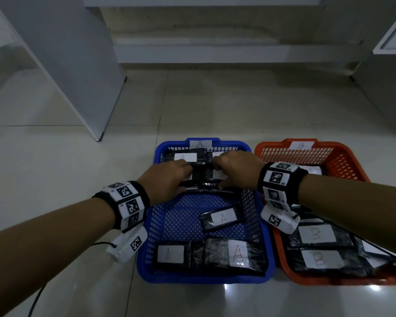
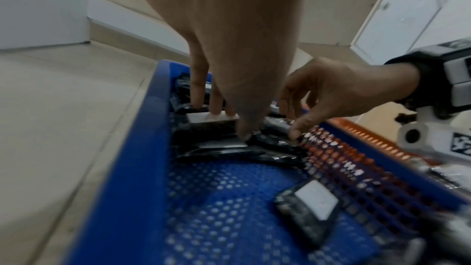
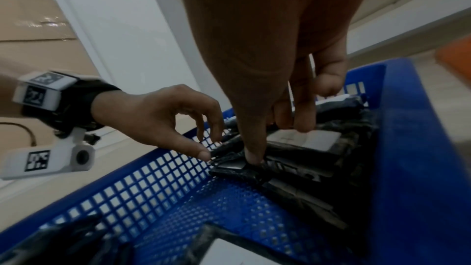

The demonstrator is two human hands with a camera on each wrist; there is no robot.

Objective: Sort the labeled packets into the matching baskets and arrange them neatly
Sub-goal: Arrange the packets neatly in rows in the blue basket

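Observation:
A blue basket tagged A stands on the floor, with an orange basket tagged B to its right. Black packets with white A labels fill the blue basket's far end. My left hand has its fingertips on one packet's label and its thumb at that packet's near edge. My right hand pinches the neighbouring packet, thumb at its near edge. One loose A packet lies askew mid-basket. Two more A packets lie at the near end.
B packets lie stacked at the orange basket's near end. A white cabinet panel stands at the left and white furniture at the right. Tiled floor surrounds both baskets. A black cable trails at the bottom left.

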